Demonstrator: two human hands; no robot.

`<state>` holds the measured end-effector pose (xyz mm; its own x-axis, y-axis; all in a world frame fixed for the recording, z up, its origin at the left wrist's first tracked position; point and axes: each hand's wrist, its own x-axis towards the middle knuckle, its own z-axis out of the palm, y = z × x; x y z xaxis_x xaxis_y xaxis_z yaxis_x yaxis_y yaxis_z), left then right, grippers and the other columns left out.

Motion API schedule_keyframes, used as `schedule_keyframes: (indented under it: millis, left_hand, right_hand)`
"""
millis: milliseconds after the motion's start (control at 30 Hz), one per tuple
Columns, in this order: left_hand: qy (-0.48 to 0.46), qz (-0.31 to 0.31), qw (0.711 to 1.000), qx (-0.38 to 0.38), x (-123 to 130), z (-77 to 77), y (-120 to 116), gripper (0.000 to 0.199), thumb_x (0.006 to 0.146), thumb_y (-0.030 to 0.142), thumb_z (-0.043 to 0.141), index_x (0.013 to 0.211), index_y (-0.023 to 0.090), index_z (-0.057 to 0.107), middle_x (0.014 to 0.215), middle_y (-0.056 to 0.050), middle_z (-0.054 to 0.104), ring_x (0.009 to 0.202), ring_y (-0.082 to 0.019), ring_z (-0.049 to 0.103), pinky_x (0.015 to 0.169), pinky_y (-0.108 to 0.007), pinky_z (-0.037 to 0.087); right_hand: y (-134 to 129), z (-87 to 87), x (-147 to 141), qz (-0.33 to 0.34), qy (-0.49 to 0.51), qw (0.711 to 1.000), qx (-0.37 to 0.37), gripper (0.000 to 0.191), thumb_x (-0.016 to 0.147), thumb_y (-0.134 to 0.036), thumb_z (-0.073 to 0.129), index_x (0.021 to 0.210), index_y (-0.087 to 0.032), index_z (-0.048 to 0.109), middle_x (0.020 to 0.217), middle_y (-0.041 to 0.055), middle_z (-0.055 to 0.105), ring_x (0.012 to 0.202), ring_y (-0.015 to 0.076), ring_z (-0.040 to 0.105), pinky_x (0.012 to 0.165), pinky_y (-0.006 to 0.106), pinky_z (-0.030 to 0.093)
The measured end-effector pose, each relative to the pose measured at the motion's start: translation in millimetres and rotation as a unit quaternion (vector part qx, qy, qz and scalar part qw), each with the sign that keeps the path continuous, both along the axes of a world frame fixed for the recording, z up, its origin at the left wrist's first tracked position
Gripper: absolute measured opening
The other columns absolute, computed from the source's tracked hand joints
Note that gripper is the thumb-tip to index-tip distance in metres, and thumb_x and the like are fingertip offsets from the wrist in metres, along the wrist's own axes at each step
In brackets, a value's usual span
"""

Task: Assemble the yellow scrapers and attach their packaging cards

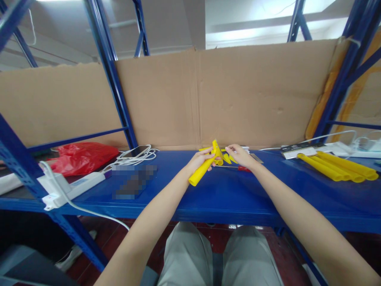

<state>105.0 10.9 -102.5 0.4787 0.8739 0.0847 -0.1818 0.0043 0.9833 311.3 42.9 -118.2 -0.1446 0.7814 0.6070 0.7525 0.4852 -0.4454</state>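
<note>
My left hand is closed around a yellow tube, which slants with its rounded lower end toward me. Other yellow parts cluster at the tube's far end, and how they join it cannot be made out. Just right of them, my right hand has its fingertips drawn together. Whether a small part is pinched there is too small to tell. Small pointed yellow pieces show below those fingertips. Under the right wrist lies a red object, partly hidden.
Several yellow tubes lie at the right beside a black-and-white box. On the left are a white power strip, coiled white cable and a red plastic bag. Cardboard walls the back of the blue table.
</note>
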Motion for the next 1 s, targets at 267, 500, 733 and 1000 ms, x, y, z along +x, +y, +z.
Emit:
schedule_keyframes:
  millis: [267, 500, 733, 1000]
  left_hand:
    - [-0.051, 0.089, 0.995, -0.021, -11, 10.5, 5, 0.059, 0.086, 0.009, 0.05, 0.142, 0.015, 0.034, 0.084, -0.009, 0.068, 0.045, -0.007, 0.054, 0.038, -0.016, 0.039]
    - [-0.034, 0.111, 0.993, -0.037, -6, 7.2, 2, 0.058, 0.087, 0.004, 0.044, 0.143, 0.015, 0.033, 0.078, -0.006, 0.067, 0.045, -0.007, 0.054, 0.039, -0.016, 0.038]
    - [-0.04, 0.132, 0.99, -0.039, -5, 3.8, 7, 0.058, 0.086, 0.005, 0.047, 0.142, 0.015, 0.036, 0.074, -0.005, 0.066, 0.044, -0.008, 0.054, 0.038, -0.017, 0.037]
    - [-0.031, 0.178, 0.983, -0.032, -13, 3.7, 12, 0.058, 0.085, 0.002, 0.046, 0.141, 0.014, 0.038, 0.074, -0.005, 0.066, 0.044, -0.008, 0.053, 0.039, -0.018, 0.038]
  right_hand:
    - [-14, 16.2, 44, -0.049, -0.208, 0.954, -0.212, 0.023, 0.074, -0.04, 0.062, 0.063, -0.02, 0.067, 0.074, 0.007, 0.068, 0.07, 0.0206, 0.061, 0.062, 0.03, 0.044]
    - [-16, 10.5, 52, -0.044, -0.222, 0.935, -0.272, 0.014, 0.059, -0.03, 0.074, 0.058, -0.022, 0.062, 0.056, 0.0, 0.061, 0.048, 0.014, 0.053, 0.048, 0.026, 0.037]
    - [-13, 6.1, 49, -0.017, -0.252, 0.931, -0.264, 0.009, 0.063, -0.026, 0.068, 0.068, -0.021, 0.061, 0.069, 0.0017, 0.065, 0.061, 0.0157, 0.057, 0.055, 0.026, 0.04]
    - [-9, 12.3, 67, 0.024, -0.17, 0.957, -0.233, 0.016, 0.065, -0.03, 0.063, 0.076, -0.019, 0.056, 0.079, 0.0044, 0.065, 0.076, 0.0195, 0.059, 0.067, 0.027, 0.044]
